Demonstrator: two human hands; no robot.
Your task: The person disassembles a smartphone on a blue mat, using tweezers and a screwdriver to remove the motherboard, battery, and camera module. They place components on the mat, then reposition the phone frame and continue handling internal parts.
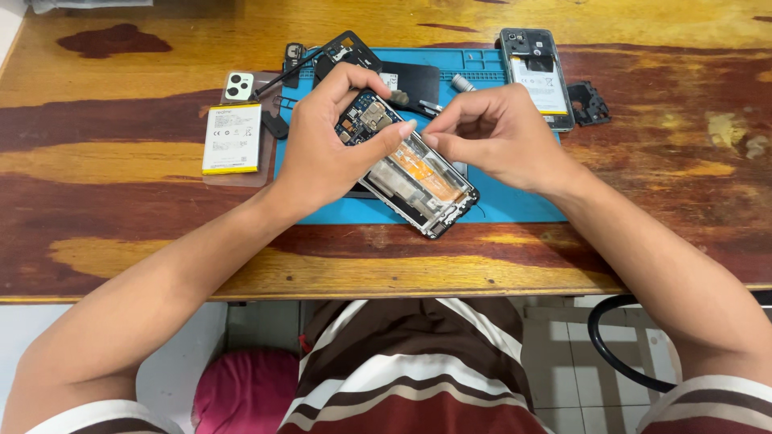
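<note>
Landmark: the blue repair mat (523,205) on the wooden table (129,265), everything else is placed off that.

Opened phone: a smartphone with its back off (418,181), lying diagonally on the near half of the mat, bottom corner poking just past the mat's near edge. You can see the circuit board up top and an orange patch in the battery bay.

Left hand: left hand (326,141) comes in over the mat's left part, fingers clamped around the upper end of the opened phone, thumb tip resting on its frame.

Right hand: right hand (498,133) sits over the mat's middle, thumb and forefinger pinched together right at the phone's edge, tips almost touching the left thumb. Can't tell if anything tiny is between them.

Battery: a white battery (232,138) just left of the mat, on a brownish back cover (240,173).

Second phone: another opened phone (537,76) at the mat's far right corner.

Black bits: a black frame piece (347,50) on the far edge of the mat, a small black bracket (591,103) right of it.
</note>
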